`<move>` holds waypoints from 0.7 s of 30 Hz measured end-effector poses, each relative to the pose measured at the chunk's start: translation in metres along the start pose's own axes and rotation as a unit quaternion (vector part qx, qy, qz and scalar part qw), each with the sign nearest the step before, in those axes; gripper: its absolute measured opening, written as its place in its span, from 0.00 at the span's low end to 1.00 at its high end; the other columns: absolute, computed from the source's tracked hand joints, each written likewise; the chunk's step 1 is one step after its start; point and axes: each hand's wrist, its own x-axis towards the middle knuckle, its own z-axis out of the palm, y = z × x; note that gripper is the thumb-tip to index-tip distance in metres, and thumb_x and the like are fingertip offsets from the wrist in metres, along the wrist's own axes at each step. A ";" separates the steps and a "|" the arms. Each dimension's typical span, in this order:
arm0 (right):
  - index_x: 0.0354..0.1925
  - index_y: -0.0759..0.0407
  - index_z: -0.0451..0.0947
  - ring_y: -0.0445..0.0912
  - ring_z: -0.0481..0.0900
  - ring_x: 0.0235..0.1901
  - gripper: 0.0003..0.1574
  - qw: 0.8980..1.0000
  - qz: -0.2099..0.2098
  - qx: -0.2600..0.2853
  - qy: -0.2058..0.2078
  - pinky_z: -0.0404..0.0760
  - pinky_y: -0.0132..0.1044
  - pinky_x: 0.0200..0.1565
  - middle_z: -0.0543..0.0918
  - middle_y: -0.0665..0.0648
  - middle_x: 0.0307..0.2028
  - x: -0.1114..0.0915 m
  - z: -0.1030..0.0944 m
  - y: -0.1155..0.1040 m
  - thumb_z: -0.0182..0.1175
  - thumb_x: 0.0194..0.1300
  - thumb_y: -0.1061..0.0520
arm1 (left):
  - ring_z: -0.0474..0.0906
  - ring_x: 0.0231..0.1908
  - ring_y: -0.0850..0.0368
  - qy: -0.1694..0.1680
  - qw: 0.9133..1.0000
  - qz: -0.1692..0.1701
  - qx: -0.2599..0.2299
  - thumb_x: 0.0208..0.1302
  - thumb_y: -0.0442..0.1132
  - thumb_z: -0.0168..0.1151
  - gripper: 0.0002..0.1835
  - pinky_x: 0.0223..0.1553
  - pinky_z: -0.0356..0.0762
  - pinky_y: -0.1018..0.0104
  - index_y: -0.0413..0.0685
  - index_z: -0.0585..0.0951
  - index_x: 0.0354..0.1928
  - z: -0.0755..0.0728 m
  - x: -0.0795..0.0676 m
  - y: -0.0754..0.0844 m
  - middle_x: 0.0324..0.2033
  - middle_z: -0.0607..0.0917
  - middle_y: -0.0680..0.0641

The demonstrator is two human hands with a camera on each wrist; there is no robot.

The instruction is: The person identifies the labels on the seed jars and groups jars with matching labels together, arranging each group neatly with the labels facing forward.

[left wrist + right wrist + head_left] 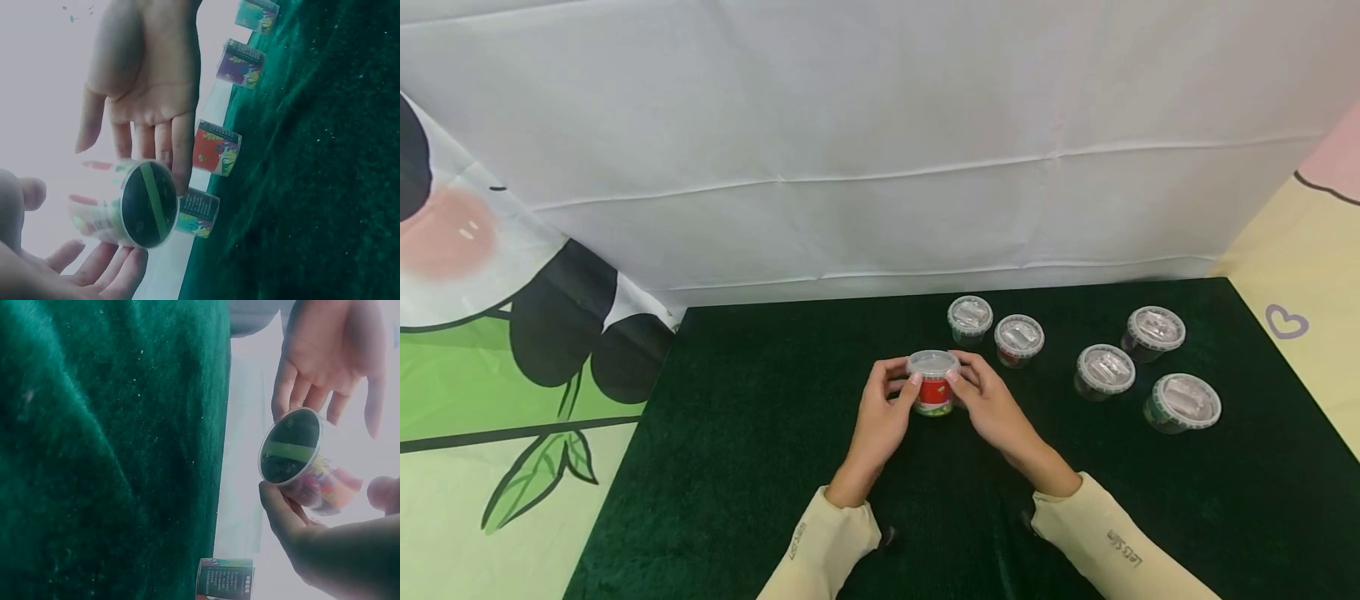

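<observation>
Near the middle of the table, in the head view, both hands hold a small clear plastic tub [935, 390] with a red and green label and a translucent lid. My left hand [882, 414] grips its left side, the thumb at the front just under the lid. The right hand [992, 410] grips the opposite side the same way, its other fingers partly hidden behind. Both wrist views show the round base of the tub [149, 203] tilted toward the camera, raised off the cloth. In the right wrist view colourful contents show through the tub [312, 481].
On the dark green cloth [760, 467], two similar lidded tubs stand just behind the hands, including one tub [1019, 337] close to the right fingers. Three more, among them a tub [1182, 403], stand farther right. A white curtain [850, 225] hangs along the back edge.
</observation>
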 end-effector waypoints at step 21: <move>0.81 0.64 0.54 0.64 0.68 0.74 0.32 1.000 0.004 0.016 -0.021 0.71 0.57 0.72 0.68 0.72 0.75 0.000 0.004 -0.004 0.41 0.88 0.52 | 0.80 0.61 0.42 -0.005 1.000 0.006 -0.031 0.82 0.42 0.56 0.24 0.63 0.79 0.47 0.36 0.71 0.71 -0.007 0.002 -0.005 0.64 0.80 0.36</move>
